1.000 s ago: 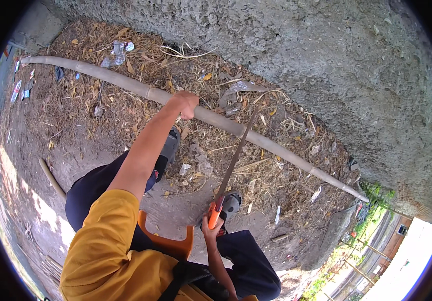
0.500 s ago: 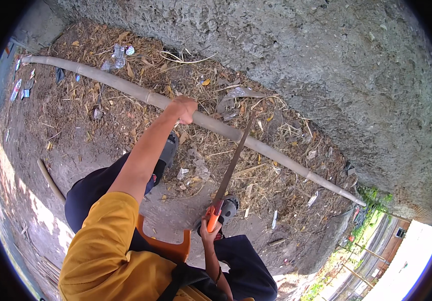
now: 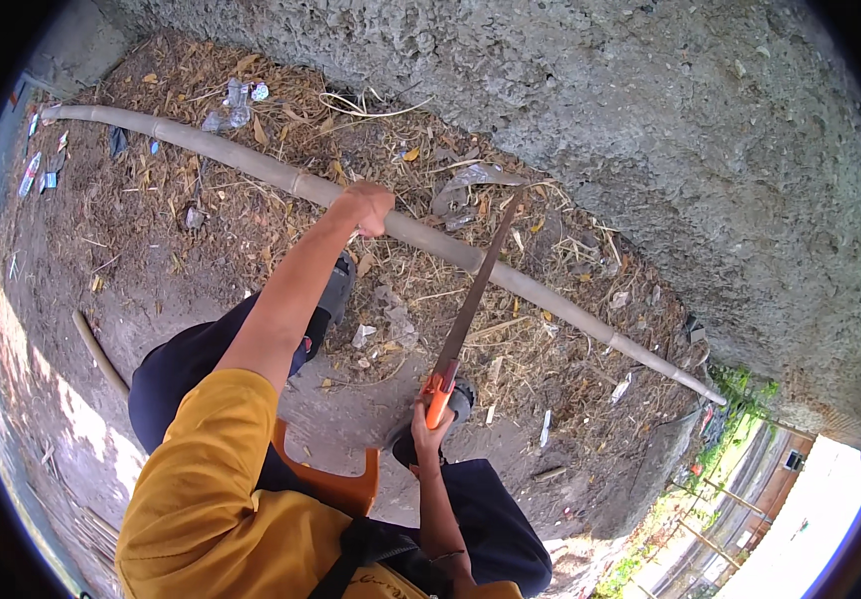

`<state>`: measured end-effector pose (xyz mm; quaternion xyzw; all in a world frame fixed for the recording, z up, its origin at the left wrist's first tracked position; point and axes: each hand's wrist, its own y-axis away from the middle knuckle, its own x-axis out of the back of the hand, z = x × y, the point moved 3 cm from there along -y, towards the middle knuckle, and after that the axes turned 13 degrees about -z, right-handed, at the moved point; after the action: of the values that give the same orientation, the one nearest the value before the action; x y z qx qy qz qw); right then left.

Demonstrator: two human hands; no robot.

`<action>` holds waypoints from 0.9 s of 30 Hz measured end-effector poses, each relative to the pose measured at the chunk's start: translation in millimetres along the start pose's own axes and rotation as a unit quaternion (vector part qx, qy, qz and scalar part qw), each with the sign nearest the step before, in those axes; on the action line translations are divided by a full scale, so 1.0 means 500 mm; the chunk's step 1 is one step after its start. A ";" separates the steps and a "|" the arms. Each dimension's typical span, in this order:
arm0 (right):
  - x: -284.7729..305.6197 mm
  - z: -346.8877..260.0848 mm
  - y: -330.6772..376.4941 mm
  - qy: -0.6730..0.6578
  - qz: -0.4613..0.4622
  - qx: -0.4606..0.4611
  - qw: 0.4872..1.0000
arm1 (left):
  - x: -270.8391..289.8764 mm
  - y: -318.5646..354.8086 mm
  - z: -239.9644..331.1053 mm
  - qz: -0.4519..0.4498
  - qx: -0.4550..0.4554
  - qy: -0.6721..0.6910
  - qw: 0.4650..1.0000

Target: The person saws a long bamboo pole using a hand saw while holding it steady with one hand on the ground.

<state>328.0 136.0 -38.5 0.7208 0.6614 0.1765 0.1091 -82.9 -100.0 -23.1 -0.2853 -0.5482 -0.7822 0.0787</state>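
A long, pale bamboo pole (image 3: 430,241), ringed with joints, stretches slantwise across the littered ground (image 3: 520,439), from near the ground's far left corner to its right edge, thinning toward the right. I cannot tell whether it lies flat along its whole length.

A handsaw (image 3: 468,311) with a brown-grey blade and an orange handle crosses over the pole right of its middle, the tip pointing beyond it toward the wall (image 3: 650,150). The contact between teeth and pole is too small to make out.

The person's left hand (image 3: 365,208) is closed over the pole, gripping it a little left of the blade; the fingertips are hidden. The right hand (image 3: 430,429) has its fingers wrapped around the saw's handle, on the person's side of the pole.

A left shoe (image 3: 335,290) is planted near the pole below the left hand; a right shoe (image 3: 462,399) shows just beside the saw handle. The person wears a mustard-yellow shirt (image 3: 201,429) and dark trousers (image 3: 495,519), with an orange plastic seat (image 3: 350,489) between the legs.

Dry leaves and straw cover the ground along the rough grey wall. Clear plastic (image 3: 238,104) lies near the ground's far edge, a short stick (image 3: 99,351) toward its left edge, and green plants (image 3: 745,394) grow beside the pole's thin end.
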 end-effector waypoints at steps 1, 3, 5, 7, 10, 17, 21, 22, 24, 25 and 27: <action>0.004 -0.021 -0.056 -0.001 0.033 0.026 0.999 | 0.014 -0.001 0.012 0.005 -0.004 -0.006 1.000; 0.012 -0.029 -0.069 0.005 0.026 0.045 0.999 | 0.000 -0.002 0.029 0.001 -0.010 -0.013 1.000; 0.033 0.010 -0.018 0.022 0.007 0.049 0.999 | -0.002 -0.002 0.030 0.025 -0.021 -0.001 0.999; -0.019 0.016 0.054 0.034 0.017 0.061 0.997 | -0.037 -0.005 0.000 0.017 -0.006 0.005 1.000; -0.032 0.015 0.096 0.031 0.056 0.087 0.994 | -0.011 -0.002 -0.010 0.000 0.011 0.013 1.000; -0.004 -0.053 -0.051 -0.055 0.038 -0.022 0.998 | -0.022 0.008 -0.004 -0.013 0.004 -0.006 1.000; -0.013 0.046 0.120 -0.075 0.007 0.125 0.989 | 0.004 0.010 0.010 -0.002 -0.008 0.012 1.000; -0.009 0.057 0.140 -0.066 0.048 0.080 0.994 | 0.007 0.004 0.007 0.007 -0.006 0.011 1.000; 0.012 0.056 0.089 0.079 -0.009 0.025 0.997 | -0.002 -0.011 0.017 0.019 -0.011 0.007 1.000; -0.027 -0.010 0.043 0.003 0.008 0.005 1.000 | -0.021 0.005 -0.004 0.025 -0.008 0.011 1.000; -0.011 -0.036 -0.015 -0.034 0.017 -0.023 0.999 | 0.004 -0.004 0.007 0.007 -0.001 0.007 1.000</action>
<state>313.7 130.1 -25.8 0.7348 0.6406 0.1688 0.1457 -84.0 -95.5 -23.0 -0.2841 -0.5447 -0.7842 0.0874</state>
